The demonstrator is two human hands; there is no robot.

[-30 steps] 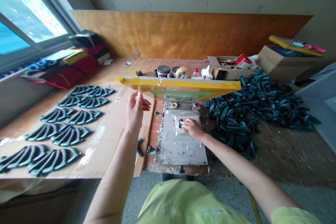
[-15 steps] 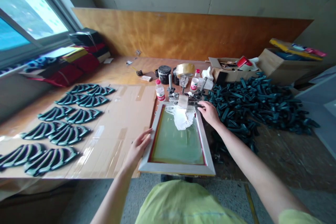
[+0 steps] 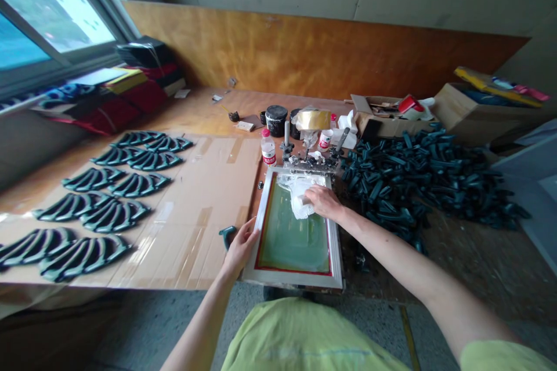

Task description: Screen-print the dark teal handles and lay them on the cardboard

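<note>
Screen frame point(image 3: 261, 226) lies flat, my left hand point(image 3: 241, 246) clasping its left rail, my right hand point(image 3: 322, 202) curled on a white wad point(image 3: 298, 202); rows of green pieces point(image 3: 104, 197) lie left of it, and the large pile point(image 3: 426, 177) on its right is probably still to do.

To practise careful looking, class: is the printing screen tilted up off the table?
No, the screen lies flat, the left hand holding its left edge and the right hand resting on its mesh.

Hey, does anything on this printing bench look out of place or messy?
One teal piece lies alone beside the screen frame, near the left hand, apart from the neat rows and the heap. On the mesh, white paste looks smeared under the right hand.
</note>
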